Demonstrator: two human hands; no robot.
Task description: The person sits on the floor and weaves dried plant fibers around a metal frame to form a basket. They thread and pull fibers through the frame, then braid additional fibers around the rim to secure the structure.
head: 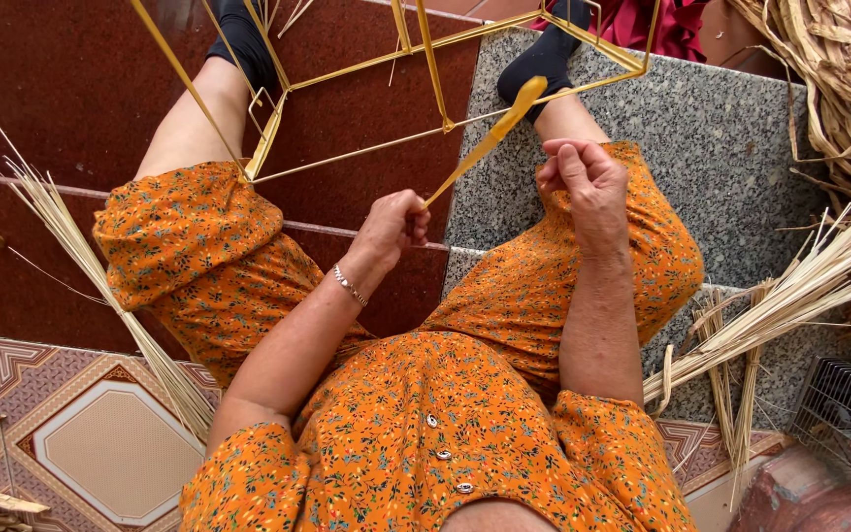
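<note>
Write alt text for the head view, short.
Seen from above, a seated person in an orange floral outfit pinches a flat yellow strip in the left hand, with the right hand raised beside it. The strip leads up to a wire frame by their feet. Bundles of dried straw lie on the steps at both sides.

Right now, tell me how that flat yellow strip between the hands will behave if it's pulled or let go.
The yellow strip looks thin and ribbon-flat, so probably light and bendy. It curls over the wire frame, so it would likely flop once the left hand lets go. Pinched in fingers yet taut, it seems fairly tough, though it may split lengthwise.
</note>
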